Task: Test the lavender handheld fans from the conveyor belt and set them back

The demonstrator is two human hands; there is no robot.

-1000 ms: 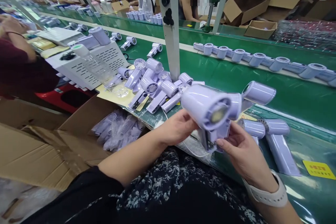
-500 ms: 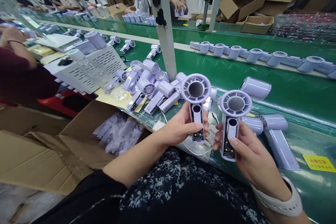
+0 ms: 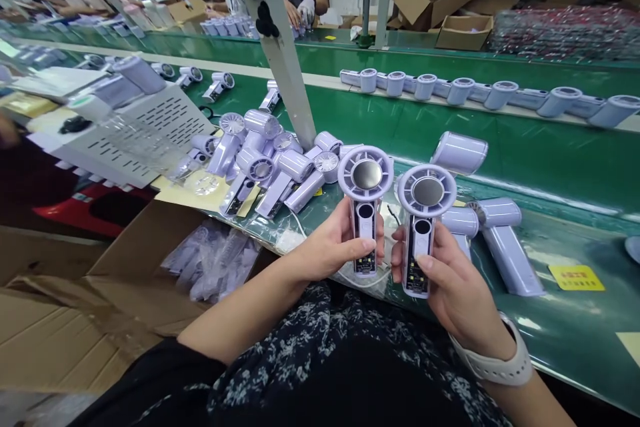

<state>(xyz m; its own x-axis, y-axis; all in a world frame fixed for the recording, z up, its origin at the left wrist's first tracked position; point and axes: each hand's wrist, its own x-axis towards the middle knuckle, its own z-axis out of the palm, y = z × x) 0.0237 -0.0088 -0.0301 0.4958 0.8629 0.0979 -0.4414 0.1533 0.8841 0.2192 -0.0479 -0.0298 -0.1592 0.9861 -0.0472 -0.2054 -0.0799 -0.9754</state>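
Note:
My left hand is closed around the handle of a lilac handheld fan, its thumb on the front. A second lilac handheld fan is in my right hand, gripped the same way. Both fans stand upright side by side, heads up. Each has a round silver disc in a ribbed ring, and an exposed dark circuit board down the handle. Behind my hands, partly hidden, a white cable lies on the green table. To the right rests another lilac fan on its side.
A pile of lilac fans lies at the bench's left, beside a slotted white metal box. A slanted post rises behind. More fans line the green conveyor. A cardboard box with bagged parts stands below left. Co-workers sit across.
Both fans have shifted slightly left in view along with the whole scene, and the two heads are a little closer together. Each hand keeps hold of its fan.

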